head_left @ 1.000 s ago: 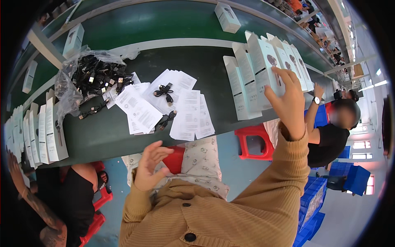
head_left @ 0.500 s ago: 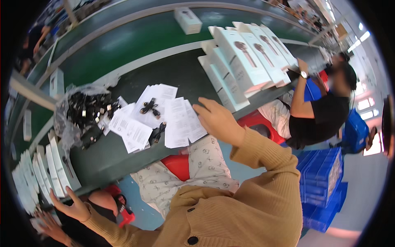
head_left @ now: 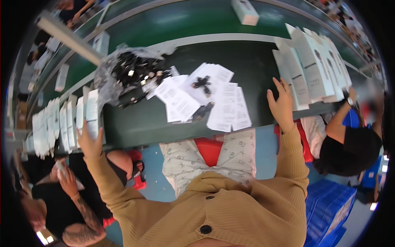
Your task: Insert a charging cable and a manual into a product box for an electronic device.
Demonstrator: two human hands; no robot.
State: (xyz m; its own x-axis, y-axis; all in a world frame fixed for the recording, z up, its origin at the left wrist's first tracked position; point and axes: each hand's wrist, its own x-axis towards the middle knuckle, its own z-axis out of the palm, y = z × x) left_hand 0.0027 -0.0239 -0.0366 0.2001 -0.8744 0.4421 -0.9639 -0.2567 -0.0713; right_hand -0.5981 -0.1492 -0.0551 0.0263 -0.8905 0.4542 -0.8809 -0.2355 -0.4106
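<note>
My left hand (head_left: 91, 143) is open, fingers spread, at the near end of a row of white boxes (head_left: 94, 108) on the left; I cannot tell whether it touches them. My right hand (head_left: 282, 106) is open too, its fingers apart beside the upright white boxes (head_left: 312, 68) on the right, and it holds nothing. Between my hands, printed paper sheets (head_left: 226, 109) lie fanned out on the dark table. One bundled black cable (head_left: 202, 84) rests on them, and another black cable (head_left: 205, 110) lies by their near edge. Behind these, a clear plastic bag (head_left: 108, 86) spills many black cables (head_left: 138, 71).
Beyond the table runs a green conveyor belt (head_left: 185, 24) carrying a white box (head_left: 246, 14). A pale metal post (head_left: 68, 37) slants in at the upper left. Co-workers sit at both sides, one handling something white. Blue crates (head_left: 329, 206) are stacked at the lower right.
My view has swung, so the table sits more level. My right hand has moved off the paper sheets to beside the right-hand boxes. My left hand has come to the left-hand boxes.
</note>
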